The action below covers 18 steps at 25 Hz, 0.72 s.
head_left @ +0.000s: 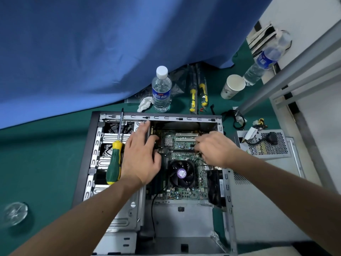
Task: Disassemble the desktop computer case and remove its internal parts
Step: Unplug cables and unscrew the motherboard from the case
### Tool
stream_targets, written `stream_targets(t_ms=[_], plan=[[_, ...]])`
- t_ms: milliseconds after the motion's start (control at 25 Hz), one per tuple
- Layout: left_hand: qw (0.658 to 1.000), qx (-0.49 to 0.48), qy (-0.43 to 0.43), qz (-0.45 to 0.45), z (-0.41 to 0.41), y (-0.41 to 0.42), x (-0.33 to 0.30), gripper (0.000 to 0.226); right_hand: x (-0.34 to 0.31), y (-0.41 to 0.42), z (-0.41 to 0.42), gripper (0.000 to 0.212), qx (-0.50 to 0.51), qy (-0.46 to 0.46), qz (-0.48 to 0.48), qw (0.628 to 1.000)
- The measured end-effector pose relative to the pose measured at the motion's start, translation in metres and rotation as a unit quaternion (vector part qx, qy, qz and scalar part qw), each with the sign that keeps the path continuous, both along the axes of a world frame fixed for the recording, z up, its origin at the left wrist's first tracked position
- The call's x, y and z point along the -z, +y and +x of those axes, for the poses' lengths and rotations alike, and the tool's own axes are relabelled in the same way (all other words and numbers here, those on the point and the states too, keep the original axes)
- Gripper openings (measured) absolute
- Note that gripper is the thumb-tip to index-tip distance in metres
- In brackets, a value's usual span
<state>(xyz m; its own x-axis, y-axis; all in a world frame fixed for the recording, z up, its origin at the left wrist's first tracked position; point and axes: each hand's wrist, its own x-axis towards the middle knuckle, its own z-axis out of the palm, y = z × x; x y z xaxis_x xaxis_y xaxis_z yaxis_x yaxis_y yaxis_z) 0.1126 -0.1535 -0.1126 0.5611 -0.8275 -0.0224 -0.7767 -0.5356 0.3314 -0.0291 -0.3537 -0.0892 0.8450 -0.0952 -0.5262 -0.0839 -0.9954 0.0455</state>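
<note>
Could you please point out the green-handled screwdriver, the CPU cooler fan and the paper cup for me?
green-handled screwdriver (114, 163): head view, on the green part of its handle.
CPU cooler fan (181, 173): head view, on the purple hub sticker.
paper cup (228, 90): head view, on its outer wall.

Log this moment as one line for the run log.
case open | left hand, right hand on motherboard | screwdriver idle

Green tabletop (46, 163). Open computer case (86, 154) at centre. Far side: water bottle (161, 89), crumpled tissue (145, 103), two bagged screwdrivers (198, 95), paper cup (233, 86), second bottle (263, 61). Right: power supply (267, 145), loose cables (238, 119). Near left: glass dish (15, 214).
</note>
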Motion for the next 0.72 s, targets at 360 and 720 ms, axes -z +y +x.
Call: stream_targets(t_ms=[360,720], plan=[[1.000,0.002,-0.001,0.002,0.002,0.000,0.005,0.042,0.046,0.040,0.050,0.025,0.658,-0.119,0.226,0.708],[1.000,0.009,-0.017,0.016,0.001,-0.001,0.005,0.042,0.094,0.021,0.058,0.041,0.821,-0.287,0.266,0.416]])
